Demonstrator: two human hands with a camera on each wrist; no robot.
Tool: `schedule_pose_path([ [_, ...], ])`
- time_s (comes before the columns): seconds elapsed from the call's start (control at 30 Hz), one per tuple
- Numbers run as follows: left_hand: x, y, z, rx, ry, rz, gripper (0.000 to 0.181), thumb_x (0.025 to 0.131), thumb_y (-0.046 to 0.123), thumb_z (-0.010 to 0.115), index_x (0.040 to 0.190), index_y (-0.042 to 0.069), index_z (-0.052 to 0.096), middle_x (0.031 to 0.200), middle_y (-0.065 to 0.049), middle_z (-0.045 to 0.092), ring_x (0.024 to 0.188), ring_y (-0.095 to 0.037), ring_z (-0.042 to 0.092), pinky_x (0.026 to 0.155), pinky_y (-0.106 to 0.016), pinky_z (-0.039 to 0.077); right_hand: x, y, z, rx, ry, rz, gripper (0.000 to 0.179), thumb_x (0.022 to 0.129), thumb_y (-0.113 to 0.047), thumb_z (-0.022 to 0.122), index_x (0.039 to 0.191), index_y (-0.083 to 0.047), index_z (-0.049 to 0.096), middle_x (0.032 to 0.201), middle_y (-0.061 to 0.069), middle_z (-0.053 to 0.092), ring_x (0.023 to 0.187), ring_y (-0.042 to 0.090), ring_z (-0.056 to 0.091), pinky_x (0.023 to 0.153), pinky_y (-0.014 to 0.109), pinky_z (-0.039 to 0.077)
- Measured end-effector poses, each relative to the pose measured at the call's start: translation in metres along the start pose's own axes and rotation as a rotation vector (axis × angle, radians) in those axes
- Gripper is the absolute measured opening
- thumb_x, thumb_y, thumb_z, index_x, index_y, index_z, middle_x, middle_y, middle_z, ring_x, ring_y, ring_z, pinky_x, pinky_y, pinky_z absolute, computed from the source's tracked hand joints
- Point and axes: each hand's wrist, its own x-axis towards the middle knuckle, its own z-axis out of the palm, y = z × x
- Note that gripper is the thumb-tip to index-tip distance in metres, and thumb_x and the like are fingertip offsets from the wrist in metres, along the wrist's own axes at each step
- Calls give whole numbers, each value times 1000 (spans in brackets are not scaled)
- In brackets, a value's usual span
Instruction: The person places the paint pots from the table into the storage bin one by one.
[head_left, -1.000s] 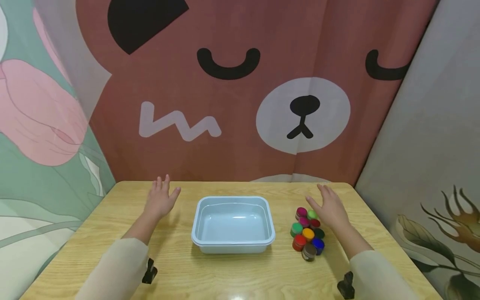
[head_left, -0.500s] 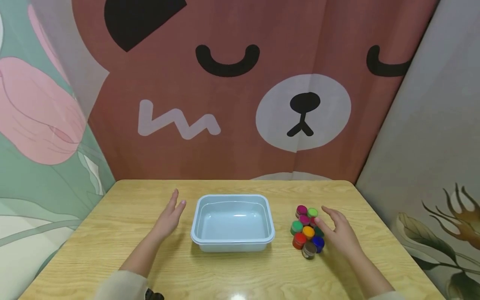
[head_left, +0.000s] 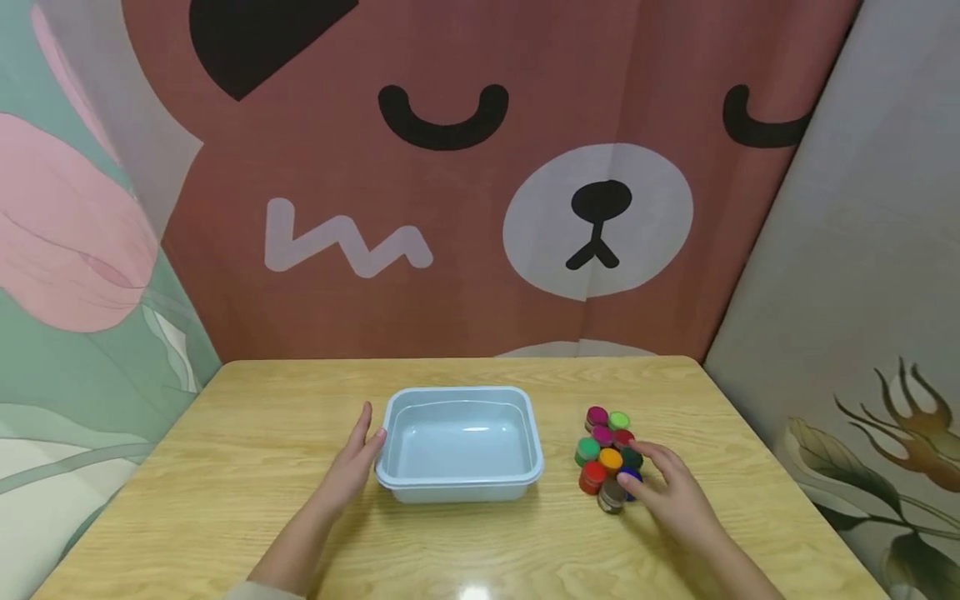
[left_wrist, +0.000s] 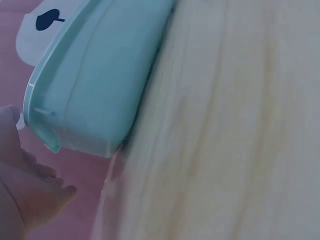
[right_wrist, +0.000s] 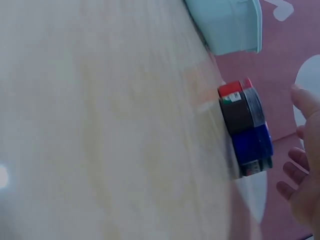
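My left hand (head_left: 351,468) is beside the left side of a pale blue plastic basin (head_left: 460,493), its thumb right at the rim and fingers extended. In the left wrist view the same hand (left_wrist: 35,192) shows near the basin's corner (left_wrist: 107,75). To the right of the basin stands a cluster of small lidded paint jars, including a red jar (head_left: 592,477), an orange jar (head_left: 611,461) and a grey-brown jar (head_left: 611,495). Over its right edge, my right hand (head_left: 681,504) hovers with thumb and fingers spread; the right wrist view shows it apart from the blue jar (right_wrist: 252,145).
Everything stands on a light wooden table (head_left: 465,550). Behind its far edge hangs a brown curtain (head_left: 465,317) with a bear print. A grey curtain (head_left: 840,275) borders the right side, a green floral one (head_left: 90,383) the left.
My left hand has come down and to the right, up to the basin's side. The right hand has lowered toward the jars at the near right of the cluster. Basin and jars stay put.
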Motion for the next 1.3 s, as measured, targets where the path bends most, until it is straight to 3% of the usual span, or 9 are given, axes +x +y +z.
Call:
schedule_pose_path([
  [0.23, -3, -9, 9, -123, -12, 4, 68, 106, 31, 36, 158, 9, -3, 165, -19, -3, 151, -41, -4, 121, -61, 0, -8, 2, 10, 24, 3, 18, 69, 85, -47, 72, 139, -9, 52, 145, 20, 42, 134, 48, 40, 104, 69, 37],
  [0.43, -7, -11, 17, -209, -14, -2, 66, 104, 22, 35, 158, 8, -1, 165, -17, -4, 152, -39, -6, 122, -59, -2, -10, 7, 19, 72, -9, 35, 65, 85, -40, 75, 136, -6, 55, 147, 21, 38, 135, 48, 39, 107, 63, 39],
  [0.77, -6, -11, 25, -211, 4, -50, 69, 102, 21, 38, 159, 15, 0, 166, -12, -5, 152, -39, -9, 119, -64, -6, -15, 13, 31, 28, 64, -32, 56, 81, -33, 80, 127, -7, 63, 148, 26, 35, 134, 53, 37, 103, 65, 41],
  [1.03, -6, -12, 25, -220, -2, -49, 69, 102, 22, 38, 159, 17, -1, 166, -12, -7, 152, -40, -9, 119, -66, -5, -17, 13, 35, -27, 112, -87, 43, 80, -29, 81, 117, -10, 68, 145, 27, 40, 129, 54, 42, 99, 66, 44],
  [1.3, -6, -13, 26, -211, -1, -58, 68, 102, 23, 37, 159, 19, 0, 167, -11, -6, 152, -40, -9, 118, -67, -4, -18, 10, 34, -30, 84, -56, 41, 78, -29, 82, 112, -11, 68, 146, 25, 40, 131, 54, 40, 101, 65, 43],
])
